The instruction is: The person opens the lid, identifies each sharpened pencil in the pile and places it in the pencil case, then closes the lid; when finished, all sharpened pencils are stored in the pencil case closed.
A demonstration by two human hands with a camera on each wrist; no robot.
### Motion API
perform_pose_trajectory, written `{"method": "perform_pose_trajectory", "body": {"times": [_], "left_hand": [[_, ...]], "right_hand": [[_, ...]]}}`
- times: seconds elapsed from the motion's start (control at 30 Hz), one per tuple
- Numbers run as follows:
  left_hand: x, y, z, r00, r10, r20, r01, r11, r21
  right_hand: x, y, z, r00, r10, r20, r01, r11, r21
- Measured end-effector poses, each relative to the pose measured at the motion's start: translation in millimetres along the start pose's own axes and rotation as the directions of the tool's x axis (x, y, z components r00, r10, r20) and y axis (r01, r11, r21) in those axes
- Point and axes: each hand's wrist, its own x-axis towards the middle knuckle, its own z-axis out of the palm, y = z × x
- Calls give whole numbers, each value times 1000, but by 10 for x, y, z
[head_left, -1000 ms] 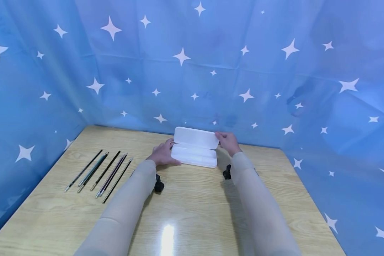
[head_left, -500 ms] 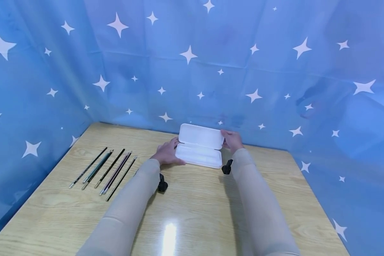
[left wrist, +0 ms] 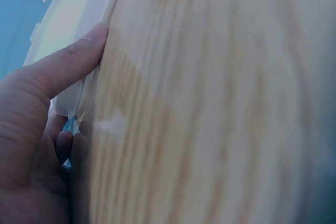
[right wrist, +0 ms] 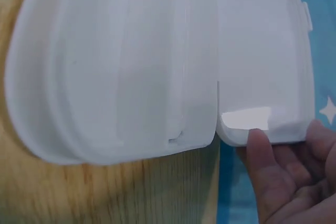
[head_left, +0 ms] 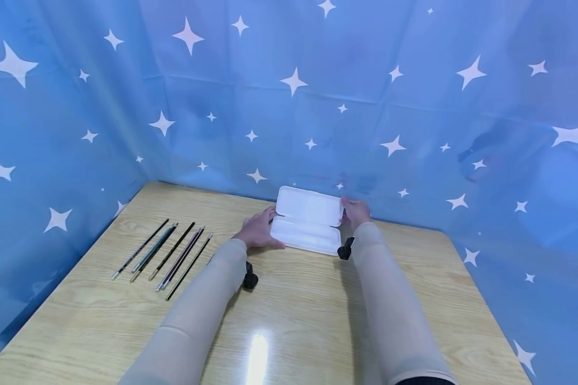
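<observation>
A white pencil case [head_left: 305, 237] lies open near the table's far edge, its hinged lid [head_left: 310, 207] raised toward the curtain. My left hand [head_left: 258, 230] holds the case's left end; in the left wrist view the thumb [left wrist: 79, 56] presses along the front edge, with other fingers partly hidden beyond the end. At the opposite end, my right hand [head_left: 358, 212] pinches the lid's right edge. The right wrist view shows its thumb [right wrist: 260, 153] on the lid's inner face and fingers behind. Inside, the tray [right wrist: 142, 66] is bare white plastic.
Several dark and teal pencils [head_left: 172, 251] lie side by side on the left of the wooden table [head_left: 298, 321]. A blue star-patterned curtain [head_left: 250, 80] hangs close behind the case and along both sides. Black camera mounts sit at the wrists.
The head view has turned slightly left, so everything appears further right. Both hands keep their hold on the case, and the lid stays raised.
</observation>
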Motion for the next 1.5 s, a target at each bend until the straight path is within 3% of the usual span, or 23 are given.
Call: {"method": "perform_pose_trajectory", "body": {"times": [0.23,0.43,0.57,0.73,0.83,1.03,1.2,1.4,1.5], "left_hand": [[5,79,-1,1000,6,-2,-6,1000,-8],[37,19,41,1000,9,-30,-9,1000,-16],[13,-8,37,1000,-1,-32,0,999,-33],[-15,-24,39,1000,2,-28,-3,999,-42],[-22,-25,46,1000,-7,-26,6,999,-43],[-29,13,37,1000,12,-15,-13,999,-43],[-17,27,42,1000,-6,-9,5,999,-42],[-19,50,35,1000,-3,-16,3,999,-35],[-27,34,38,1000,-10,-3,10,1000,-19]], "right_hand": [[11,-7,-66,1000,16,-24,-16,999,-29],[-32,22,-99,998,-32,48,32,999,11],[-106,71,-136,988,-91,122,99,993,-62],[-275,189,-185,969,-169,183,203,961,-190],[-394,288,-210,948,-197,251,267,919,-289],[-636,419,-250,894,-190,406,395,761,-514],[-773,457,-190,885,-148,441,421,659,-623],[-819,496,-150,906,-168,389,403,625,-669],[-836,499,-145,902,-170,398,414,604,-681]]}}
